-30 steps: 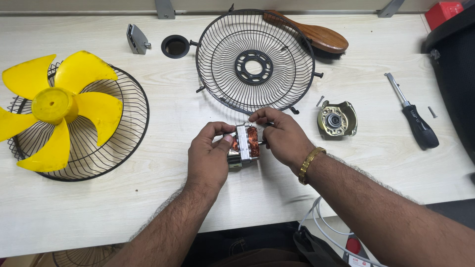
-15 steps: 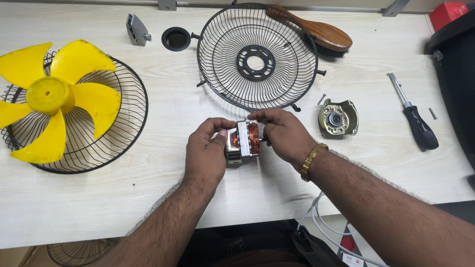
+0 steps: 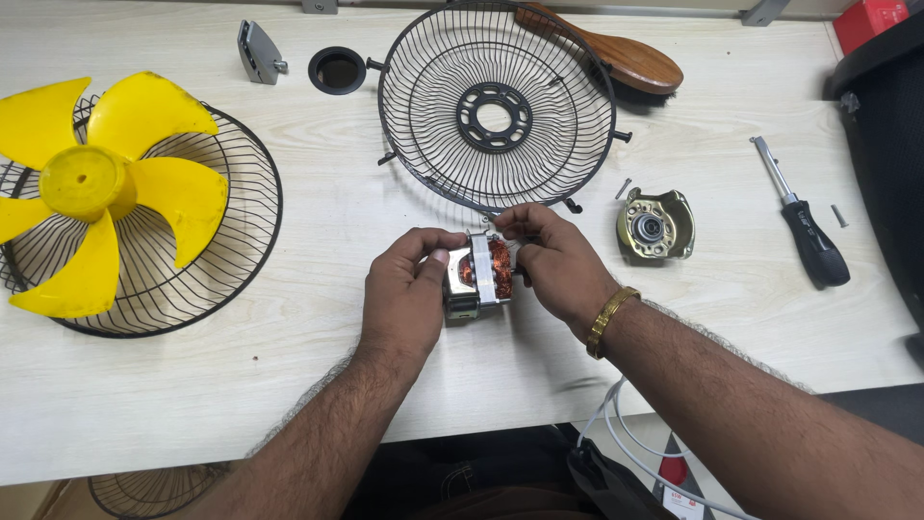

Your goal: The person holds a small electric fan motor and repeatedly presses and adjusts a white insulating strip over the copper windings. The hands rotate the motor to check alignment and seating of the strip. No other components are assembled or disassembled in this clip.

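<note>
Motor point(image 3: 479, 274), copper windings showing, at table point(image 3: 289, 385) centre just below black grille point(image 3: 496, 111), clasped between left hand point(image 3: 409, 294) and right hand point(image 3: 558, 265); end cap point(image 3: 654, 224) and screwdriver point(image 3: 804, 217) to its right, yellow blade point(image 3: 96, 183) far left.

Motor point(image 3: 478, 273) half hidden between both hands; yellow fan blade point(image 3: 96, 188) and its guard cut at left edge; far wooden brush point(image 3: 616, 56) partly behind grille point(image 3: 496, 111)

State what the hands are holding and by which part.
Both hands hold a small fan motor with copper windings: the left hand grips its left metal end, the right hand its right end, just above the table.
</note>
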